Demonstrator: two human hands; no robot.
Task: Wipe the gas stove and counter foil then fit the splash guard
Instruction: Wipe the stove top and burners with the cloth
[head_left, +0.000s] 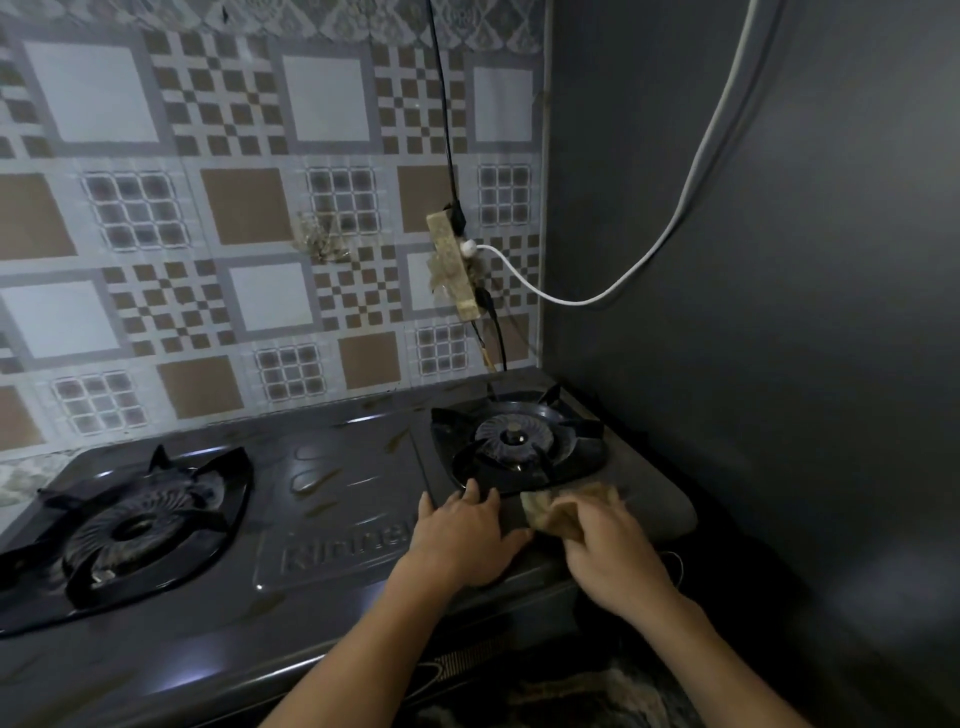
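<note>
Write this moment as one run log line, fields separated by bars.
step: wiping gas stove | right hand: grips cloth near right burner | left hand: rests flat on stove

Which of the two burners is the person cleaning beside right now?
The right-hand burner, nearest the grey wall. Both hands are at its front edge, the right hand holding a tan cloth; the left-hand burner sits untouched.

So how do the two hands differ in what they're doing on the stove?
The left hand lies flat with straight fingers on the stove, holding nothing; the right hand grips a tan cloth. The left hand reaches the edge of the right burner; the right hand sits nearer the stove's right front corner. Both are bare.
</note>
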